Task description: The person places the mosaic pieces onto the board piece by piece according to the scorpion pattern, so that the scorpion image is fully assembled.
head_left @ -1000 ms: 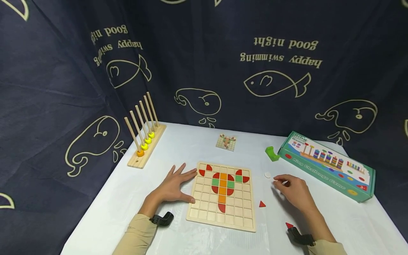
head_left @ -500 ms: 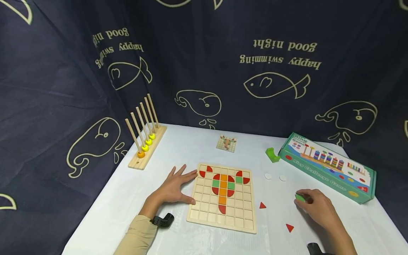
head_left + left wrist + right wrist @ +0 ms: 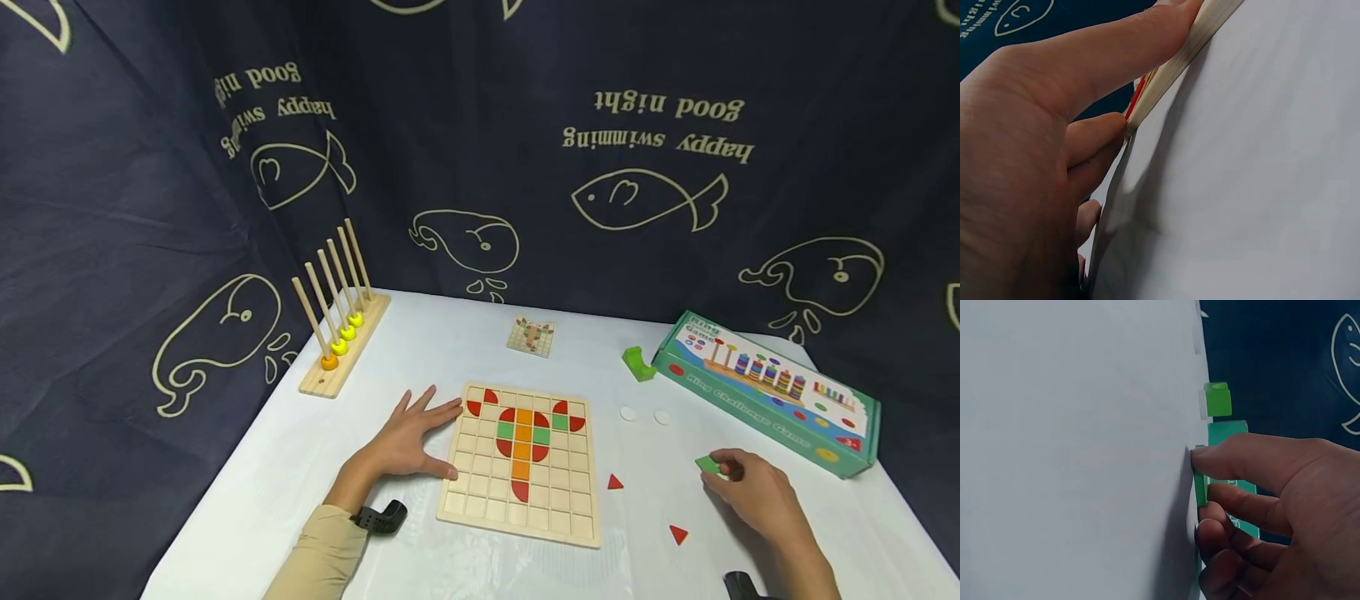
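A square wooden grid board lies mid-table, with red, green and orange tiles forming a pattern in its upper half. My left hand rests at its left edge, fingers spread and straight, the thumb touching the frame; the left wrist view shows the board's side edge against that thumb. To the board's right, my right hand pinches a flat green tile between thumb and fingers, just at the table surface. In the right wrist view this green tile appears edge-on.
Two red triangles and two white discs lie right of the board. Farther back are a green curved block, a ring game box and a small pattern card. A peg stand stands at left.
My right hand has moved right and nearer from beside the white disc, and now pinches the green tile. A second white disc, previously covered, shows. The left hand stays still.
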